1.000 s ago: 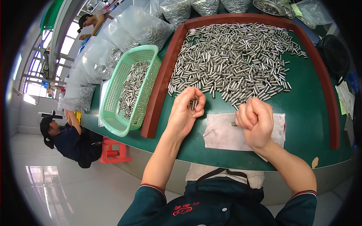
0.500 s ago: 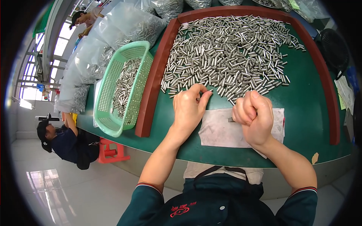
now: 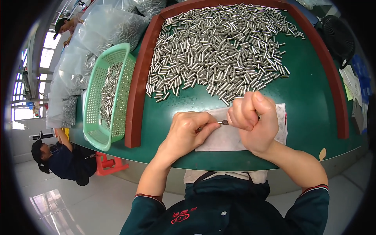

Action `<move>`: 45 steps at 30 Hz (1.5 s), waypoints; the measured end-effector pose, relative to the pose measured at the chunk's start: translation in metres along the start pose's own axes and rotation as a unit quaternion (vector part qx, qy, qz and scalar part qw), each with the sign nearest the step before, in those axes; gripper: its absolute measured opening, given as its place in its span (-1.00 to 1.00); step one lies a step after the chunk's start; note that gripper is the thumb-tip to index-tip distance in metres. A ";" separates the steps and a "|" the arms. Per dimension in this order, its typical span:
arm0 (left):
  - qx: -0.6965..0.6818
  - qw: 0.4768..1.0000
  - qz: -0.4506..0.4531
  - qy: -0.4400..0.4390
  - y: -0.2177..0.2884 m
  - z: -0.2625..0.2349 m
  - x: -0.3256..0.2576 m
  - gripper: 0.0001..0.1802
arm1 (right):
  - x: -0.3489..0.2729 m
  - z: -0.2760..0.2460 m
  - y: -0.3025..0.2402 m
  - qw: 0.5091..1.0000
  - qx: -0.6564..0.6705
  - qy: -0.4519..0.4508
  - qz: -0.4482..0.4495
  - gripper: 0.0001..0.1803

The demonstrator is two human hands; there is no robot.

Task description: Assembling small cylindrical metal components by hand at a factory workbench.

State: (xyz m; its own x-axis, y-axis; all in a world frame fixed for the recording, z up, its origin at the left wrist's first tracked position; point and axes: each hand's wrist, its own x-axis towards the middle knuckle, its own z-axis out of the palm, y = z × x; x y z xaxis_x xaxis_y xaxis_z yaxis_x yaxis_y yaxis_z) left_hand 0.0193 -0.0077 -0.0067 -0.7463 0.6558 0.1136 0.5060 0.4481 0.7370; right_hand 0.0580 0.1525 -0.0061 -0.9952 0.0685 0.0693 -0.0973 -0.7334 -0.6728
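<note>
My left hand (image 3: pixel 187 131) is closed in a pinch, thumb against forefinger, on a small metal pin that is mostly hidden by the fingers. Facing it, my right hand (image 3: pixel 254 123) makes a fist round a slim tool with a dark grey tip (image 3: pixel 225 122); its kind is hidden. The tip points left and meets, or nearly meets, the pin. Both hands are above a whitish, stained cloth (image 3: pixel 223 139) on the green table (image 3: pixel 305 105). Just beyond them spreads a large heap of short shiny metal pins (image 3: pixel 219 51).
A dark red wooden frame (image 3: pixel 137 94) borders the heap. Left of it stands a green plastic basket (image 3: pixel 127 78) of pins, beside clear bags (image 3: pixel 117 31) of pins. A black fan (image 3: pixel 337 39) and papers (image 3: pixel 350 84) are at right. Two people sit at left, near a red stool (image 3: pixel 111 164).
My left hand has come from the heap's near edge back toward me, up to the tool tip. My right fist stays over the cloth. The whole view has shifted slightly.
</note>
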 end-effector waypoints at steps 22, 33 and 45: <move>0.010 1.000 0.000 0.014 -0.004 0.003 -0.001 -0.87 | -0.001 -0.003 0.001 0.998 -0.052 -0.035 0.005 -0.52; 0.006 1.000 -0.011 0.009 -0.005 0.002 0.002 -0.86 | 0.000 0.000 0.003 1.000 -0.008 -0.008 0.007 -0.53; -0.492 0.862 -0.100 0.076 -0.007 -0.022 -0.014 -0.81 | -0.006 0.019 -0.008 0.998 -0.017 -0.030 -0.061 -0.56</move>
State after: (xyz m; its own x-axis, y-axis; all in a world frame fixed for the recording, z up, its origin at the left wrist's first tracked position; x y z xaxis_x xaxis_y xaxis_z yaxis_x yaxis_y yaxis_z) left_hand 0.0163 -0.0333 0.0010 -0.8623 0.5040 -0.0491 -0.1934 -0.2381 0.9518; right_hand 0.0651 0.1451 0.0124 -0.9740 0.1153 0.1949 -0.2189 -0.6993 -0.6805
